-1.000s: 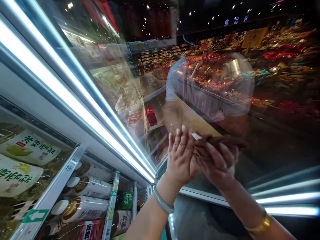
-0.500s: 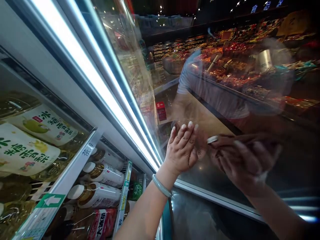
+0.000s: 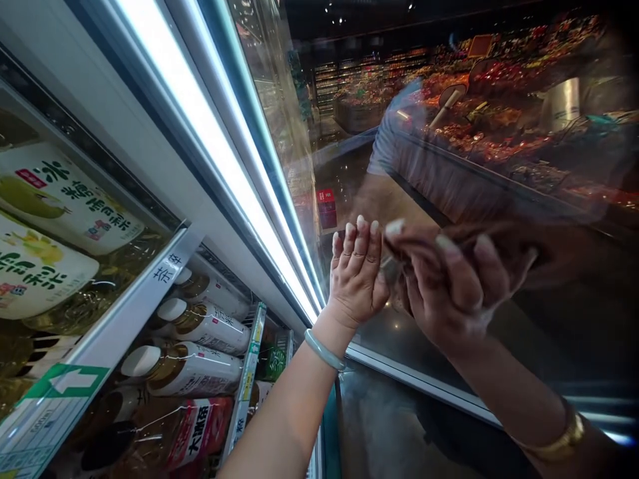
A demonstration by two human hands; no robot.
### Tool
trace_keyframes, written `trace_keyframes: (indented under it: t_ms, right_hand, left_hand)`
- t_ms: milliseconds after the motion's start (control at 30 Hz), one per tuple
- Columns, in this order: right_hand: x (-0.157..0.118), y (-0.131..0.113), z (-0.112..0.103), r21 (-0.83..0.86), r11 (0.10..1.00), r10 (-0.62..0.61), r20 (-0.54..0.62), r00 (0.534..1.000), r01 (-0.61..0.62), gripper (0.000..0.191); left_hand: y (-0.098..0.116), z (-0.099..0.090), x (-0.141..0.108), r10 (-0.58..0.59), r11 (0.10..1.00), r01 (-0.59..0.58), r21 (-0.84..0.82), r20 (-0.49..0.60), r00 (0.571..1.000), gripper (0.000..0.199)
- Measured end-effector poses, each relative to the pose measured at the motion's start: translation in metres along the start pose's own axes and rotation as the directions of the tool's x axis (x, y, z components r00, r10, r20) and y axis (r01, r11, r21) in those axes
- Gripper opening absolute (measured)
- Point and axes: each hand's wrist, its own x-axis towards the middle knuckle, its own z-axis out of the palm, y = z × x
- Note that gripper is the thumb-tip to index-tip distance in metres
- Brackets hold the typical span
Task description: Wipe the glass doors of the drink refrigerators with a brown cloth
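Firstly, one brown cloth (image 3: 417, 245), bunched in our right hand (image 3: 452, 303) at the glass (image 3: 429, 179): by our judgement light, soft and limp, hard to damage, and best gripped by its gathered middle. Secondly, our right hand: fingers bent, clasping the cloth, how firmly and whether against the glass we cannot tell. Lastly, our left hand (image 3: 357, 279): holding nothing, fingers straight and close together, palm turned to the glass and apparently laid on it, thumb just beside the cloth, one pale bangle (image 3: 323, 351) at the wrist.
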Motion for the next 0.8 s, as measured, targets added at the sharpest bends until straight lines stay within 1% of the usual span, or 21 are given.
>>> trace_keyframes:
  t_ms: [33, 67, 100, 133, 167, 200, 233, 300, 367, 400, 467, 533, 567, 600, 667, 733, 800]
  right_hand:
    - [0.014, -0.007, 0.009, -0.014, 0.999, 0.028, -0.044, 0.999, -0.029, 0.047]
    - [0.027, -0.016, 0.019, -0.014, 0.999, 0.043, -0.058, 0.997, -0.044, 0.045]
    - [0.035, -0.026, 0.028, 0.001, 0.999, 0.043, -0.047, 0.998, -0.043, 0.043]
    - [0.038, -0.035, 0.035, 0.027, 0.999, 0.024, -0.017, 1.000, -0.024, 0.041]
    - [0.033, -0.043, 0.039, 0.062, 0.998, -0.012, 0.024, 1.000, 0.011, 0.039]
    - [0.023, -0.049, 0.040, 0.098, 0.994, -0.059, 0.067, 0.996, 0.052, 0.037]
    - [0.009, -0.051, 0.038, 0.130, 0.987, -0.111, 0.114, 0.987, 0.095, 0.036]
    - [-0.024, -0.046, 0.026, 0.168, 0.973, -0.188, 0.204, 0.961, 0.155, 0.034]
    - [-0.046, -0.033, 0.012, 0.158, 0.976, -0.190, 0.257, 0.948, 0.153, 0.031]
    - [-0.050, -0.027, 0.007, 0.132, 0.982, -0.164, 0.250, 0.954, 0.135, 0.030]
    - [-0.041, -0.022, 0.007, 0.055, 0.995, -0.085, 0.163, 0.983, 0.077, 0.035]
    - [-0.023, -0.031, 0.018, 0.015, 0.999, -0.035, 0.065, 0.997, 0.034, 0.039]
    - [-0.016, -0.039, 0.026, 0.022, 0.999, -0.025, 0.037, 0.999, 0.024, 0.037]
    - [-0.013, -0.049, 0.033, 0.041, 0.999, -0.027, 0.047, 0.999, 0.025, 0.034]
    - [-0.021, -0.064, 0.041, 0.087, 0.995, -0.065, 0.153, 0.986, 0.052, 0.031]
    - [-0.044, -0.066, 0.035, 0.125, 0.987, -0.132, 0.257, 0.957, 0.103, 0.031]
    - [-0.069, -0.054, 0.020, 0.145, 0.979, -0.179, 0.306, 0.935, 0.140, 0.030]
  left_hand:
    - [-0.005, 0.000, -0.001, 0.005, 1.000, -0.005, 0.005, -0.007, 1.000, 0.073]
    - [-0.011, -0.001, -0.002, -0.006, 1.000, 0.006, 0.016, -0.017, 1.000, 0.074]
    - [-0.019, -0.002, -0.005, -0.034, 0.999, 0.035, 0.034, -0.027, 0.999, 0.073]
    - [-0.028, -0.004, -0.008, -0.071, 0.996, 0.073, 0.055, -0.039, 0.997, 0.072]
    - [-0.037, -0.006, -0.012, -0.105, 0.991, 0.109, 0.076, -0.052, 0.993, 0.071]
    - [-0.046, -0.007, -0.017, -0.128, 0.987, 0.133, 0.093, -0.060, 0.990, 0.069]
    - [-0.052, -0.008, -0.022, -0.136, 0.984, 0.141, 0.105, -0.059, 0.989, 0.069]
    - [-0.059, -0.008, -0.033, -0.115, 0.986, 0.118, 0.121, -0.031, 0.993, 0.070]
    - [-0.058, -0.005, -0.042, -0.091, 0.988, 0.089, 0.127, 0.012, 0.996, 0.074]
    - [-0.055, -0.003, -0.045, -0.080, 0.990, 0.076, 0.122, 0.030, 0.996, 0.075]
    - [-0.051, 0.001, -0.050, -0.060, 0.993, 0.054, 0.105, 0.049, 0.997, 0.076]
    - [-0.051, 0.005, -0.054, -0.055, 0.995, 0.051, 0.090, 0.043, 0.998, 0.075]
    - [-0.052, 0.007, -0.058, -0.054, 0.995, 0.051, 0.086, 0.032, 0.998, 0.075]
    - [-0.053, 0.009, -0.063, -0.055, 0.995, 0.053, 0.088, 0.020, 0.998, 0.075]
    - [-0.055, 0.013, -0.077, -0.055, 0.994, 0.055, 0.089, 0.004, 0.998, 0.074]
    - [-0.051, 0.014, -0.093, -0.072, 0.995, 0.071, 0.070, 0.020, 0.997, 0.072]
    - [-0.043, 0.013, -0.102, -0.112, 0.993, 0.109, 0.041, 0.058, 0.992, 0.070]
